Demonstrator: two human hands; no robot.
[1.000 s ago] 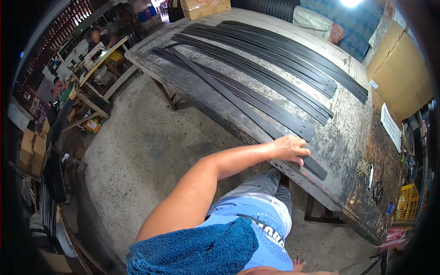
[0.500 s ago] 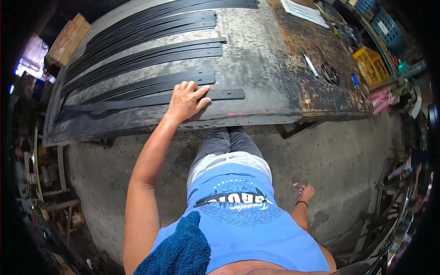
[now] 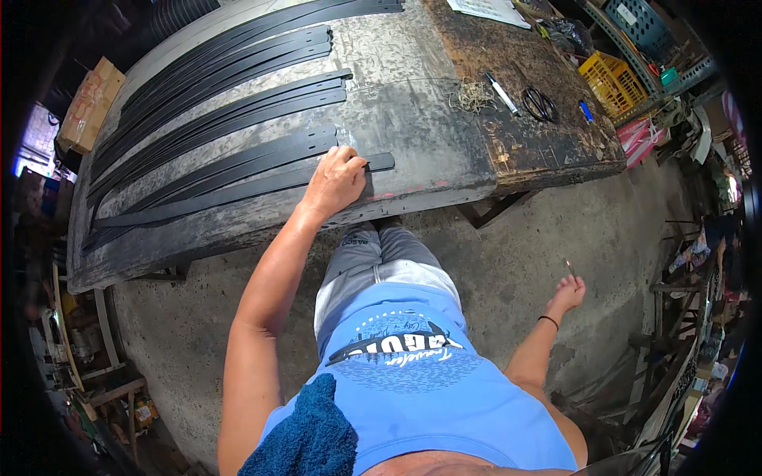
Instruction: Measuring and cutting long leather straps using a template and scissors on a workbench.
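Note:
Long black flat strips lie in several groups across the worktable, with holes near their right ends. My left hand (image 3: 336, 182) is closed with curled fingers on the nearest black strip (image 3: 262, 190), a little short of its right end. Beside it, just beyond my fingers, ends another strip group (image 3: 305, 143). My right hand (image 3: 569, 292) is held out low at my right side, away from the table. Its fingers close on a thin stick-like tool (image 3: 569, 268) with a reddish tip; its exact kind is too small to make out.
The grey worktable (image 3: 429, 143) has a worn brown wooden part (image 3: 540, 151) at right. On it lie a white marker (image 3: 502, 94), black-handled scissors (image 3: 540, 103), a blue pen-like item (image 3: 586, 111) and papers (image 3: 490, 9). A yellow crate (image 3: 613, 82) stands beyond. A cardboard box (image 3: 91, 105) stands far left.
My left hand has curled its fingers onto the nearest strip, having lain more spread before. My right hand has swung outward and forward with the thin tool. The view has shifted right.

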